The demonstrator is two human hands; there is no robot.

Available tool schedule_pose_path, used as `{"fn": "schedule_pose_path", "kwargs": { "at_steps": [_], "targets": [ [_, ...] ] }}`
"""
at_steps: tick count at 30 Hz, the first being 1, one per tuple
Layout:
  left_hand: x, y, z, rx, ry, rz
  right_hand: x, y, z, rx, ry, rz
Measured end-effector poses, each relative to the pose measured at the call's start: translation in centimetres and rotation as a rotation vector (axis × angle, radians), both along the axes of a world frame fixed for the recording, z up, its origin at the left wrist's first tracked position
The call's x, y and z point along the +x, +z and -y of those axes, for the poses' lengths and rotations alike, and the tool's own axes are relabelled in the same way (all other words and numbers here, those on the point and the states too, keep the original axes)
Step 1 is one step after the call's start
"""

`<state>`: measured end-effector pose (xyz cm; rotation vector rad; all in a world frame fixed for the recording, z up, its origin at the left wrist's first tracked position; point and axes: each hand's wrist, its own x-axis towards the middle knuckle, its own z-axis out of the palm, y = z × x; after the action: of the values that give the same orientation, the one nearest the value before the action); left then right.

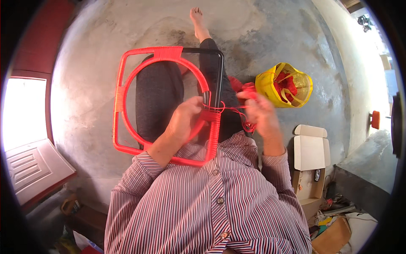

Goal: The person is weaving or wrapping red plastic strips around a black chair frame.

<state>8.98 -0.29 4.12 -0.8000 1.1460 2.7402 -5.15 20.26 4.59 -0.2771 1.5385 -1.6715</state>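
On my lap lies a square frame (pixel 116 122) with a round ring (pixel 131 78) inside it. Red cord is wound over most of both. Bare black bar (pixel 220 70) shows along the frame's upper right corner, and a short stretch of the ring at its right side is also black. My left hand (pixel 185 120) grips the ring's right side, close to the wrapped join. To the right, my right hand (pixel 261 111), slightly blurred, is closed on red cord (pixel 231 109) that runs to the join. Loose loops of the cord hang below its fingers.
A yellow bag (pixel 266 86) with red material inside stands on the concrete floor at right. Nearer me is an opened cardboard box (pixel 311 152), with mixed clutter (pixel 334 224) below it. A pale panelled board (pixel 36 169) leans at left; a grey ledge (pixel 363 178) borders the right.
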Motion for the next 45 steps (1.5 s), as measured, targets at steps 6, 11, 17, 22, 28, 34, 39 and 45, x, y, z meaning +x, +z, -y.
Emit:
{"fn": "schedule_pose_path", "kwargs": {
  "at_steps": [6, 11, 17, 22, 28, 34, 39, 45],
  "targets": [
    [0.0, -0.1, 0.1, -0.009, -0.023, 0.014, 1.1, -1.2, 2.3, 0.112, 0.179, 0.023],
    [-0.7, 0.8, 0.3, -0.015, 0.018, 0.151, 1.7, -1.5, -0.4, 0.114, 0.148, -0.055],
    [0.9, -0.5, 0.8, -0.037, 0.024, 0.142, 3.7, -0.5, -1.1, 0.19, 0.274, -0.309],
    [1.1, 0.2, 0.7, 0.089, 0.04, 0.079, 4.4, -0.8, -1.0, 0.168, 0.153, -0.297],
    [1.2, 0.4, 1.0, -0.049, -0.011, 0.078, 3.4, 0.5, 2.2, -0.045, 0.181, 0.237],
    [1.0, 0.7, 0.7, -0.085, -0.024, 0.125, 4.6, 0.3, 4.9, 0.012, 0.133, 0.301],
    [1.0, 0.0, 0.7, 0.004, 0.01, 0.117, 4.7, 0.6, 4.9, 0.075, 0.164, 0.268],
    [1.0, 0.8, 0.4, -0.025, 0.007, 0.123, 5.8, 1.1, 4.4, 0.145, 0.173, 0.23]
  ]
}}
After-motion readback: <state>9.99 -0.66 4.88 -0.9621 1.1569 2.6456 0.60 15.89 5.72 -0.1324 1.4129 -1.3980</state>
